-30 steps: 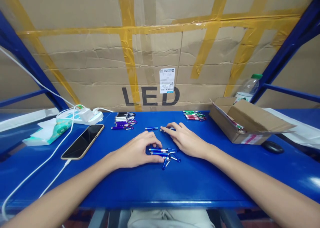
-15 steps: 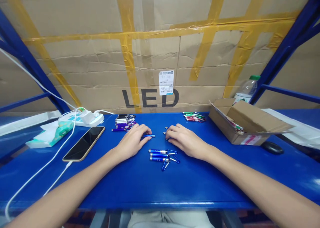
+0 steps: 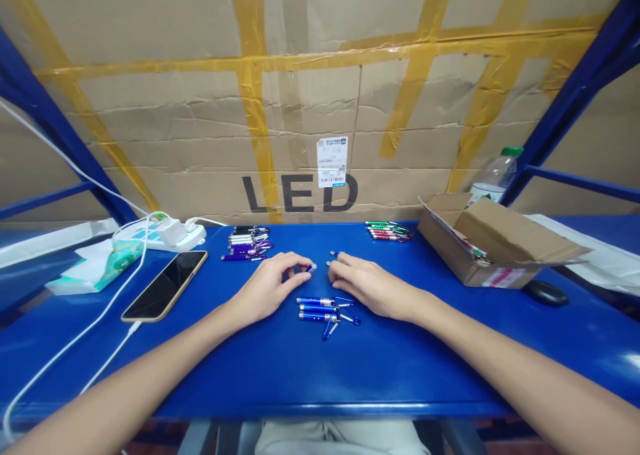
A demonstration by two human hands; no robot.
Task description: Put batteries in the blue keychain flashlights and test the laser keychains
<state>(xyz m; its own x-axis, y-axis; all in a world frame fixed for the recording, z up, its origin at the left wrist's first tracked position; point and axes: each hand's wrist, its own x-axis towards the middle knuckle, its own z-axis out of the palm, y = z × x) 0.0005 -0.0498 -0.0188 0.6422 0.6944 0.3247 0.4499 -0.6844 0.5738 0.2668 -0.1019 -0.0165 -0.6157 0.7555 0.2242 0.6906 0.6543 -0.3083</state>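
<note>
My left hand [image 3: 273,283] pinches a small blue metal penlight [image 3: 312,268]; only its silvery end shows past the thumb and fingertips. Opposite it, my right hand [image 3: 369,284] rests low over the table with curled fingers, and whatever lies beneath the fingertips is hidden. Beside those fingertips are small round silver pieces [image 3: 332,253], like button cells, and a bit of blue metal. Between the hands and nearer to me lie several blue penlights [image 3: 315,308] with blue carabiner clips.
Black, silver and purple penlights [image 3: 245,244] lie back left; green and red ones [image 3: 385,231] back right. An open cardboard box [image 3: 450,255] stands at right by a black mouse [image 3: 546,293]. At left are a phone [image 3: 165,287], tissue pack [image 3: 95,268] and power strip [image 3: 187,240] with white cables.
The penlight in my left hand has turned so its end points up and toward the right. My right hand has shifted slightly, and a bit of blue now shows behind its fingers.
</note>
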